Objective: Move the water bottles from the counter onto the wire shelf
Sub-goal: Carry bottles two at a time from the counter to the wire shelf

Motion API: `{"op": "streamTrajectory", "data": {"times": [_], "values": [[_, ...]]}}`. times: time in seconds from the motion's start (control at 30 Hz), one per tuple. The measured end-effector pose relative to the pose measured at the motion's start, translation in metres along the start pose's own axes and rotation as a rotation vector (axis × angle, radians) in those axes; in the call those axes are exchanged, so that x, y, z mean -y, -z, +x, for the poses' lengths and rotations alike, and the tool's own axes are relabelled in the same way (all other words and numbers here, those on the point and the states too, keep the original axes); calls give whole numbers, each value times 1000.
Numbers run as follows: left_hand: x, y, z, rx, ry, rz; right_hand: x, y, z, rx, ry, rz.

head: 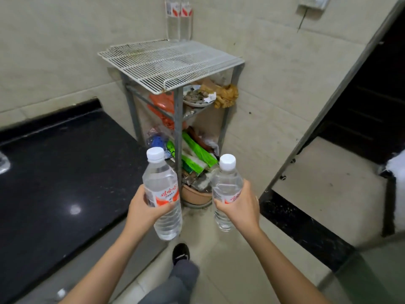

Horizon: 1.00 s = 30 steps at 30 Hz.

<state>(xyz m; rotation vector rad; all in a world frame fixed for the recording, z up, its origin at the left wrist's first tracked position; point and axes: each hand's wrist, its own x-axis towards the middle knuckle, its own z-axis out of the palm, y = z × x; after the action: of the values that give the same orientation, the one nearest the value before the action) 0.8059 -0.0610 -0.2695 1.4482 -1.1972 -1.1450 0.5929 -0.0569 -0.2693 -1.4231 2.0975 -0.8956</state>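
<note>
The left hand (143, 210) is wrapped closed around the red-and-white label of a clear plastic water bottle with a white screw cap (163, 194), thumb across the front and the remaining fingers hidden behind; the right hand (240, 204) is likewise closed on the waist of a second clear, white-capped plastic bottle (225, 194), thumb at the label's edge; both bottles are held upright, slightly tilted, in the air over the floor, between the black polished stone counter (54, 172) on the left and the white wire rack shelf on a grey metal frame (171, 64) ahead, and still below the level of that top grid; two more clear bottles (179, 20) already stand at the rear of the shelf against the tiled wall; each bottle looks full, so it should feel moderately heavy and fairly firm, though thin plastic gives under a hard squeeze and the smooth wall may be slippery; the mid-body hold at the label seems sound; the narrow bases could rock on the open wires, so setting them down square across several bars looks wise.
</note>
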Motion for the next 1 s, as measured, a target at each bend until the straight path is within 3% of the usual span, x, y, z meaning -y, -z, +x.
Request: {"op": "streamTrajectory", "data": {"times": [0.13, 0.33, 0.67, 0.87, 1.0], "values": [[-28, -16, 65, -33, -95, -25, 15, 0, 68, 18, 0, 93], [-89, -22, 171, -107, -214, 35, 89, 43, 185, -31, 197, 190], [-146, 8, 250, -595, -231, 336, 148, 71, 328, -250, 356, 450], [-177, -11, 295, -808, -273, 336, 167, 77, 426, -249, 460, 510], [-205, -45, 326, -865, -338, 332, 185, 76, 489, -172, 544, 539]]}}
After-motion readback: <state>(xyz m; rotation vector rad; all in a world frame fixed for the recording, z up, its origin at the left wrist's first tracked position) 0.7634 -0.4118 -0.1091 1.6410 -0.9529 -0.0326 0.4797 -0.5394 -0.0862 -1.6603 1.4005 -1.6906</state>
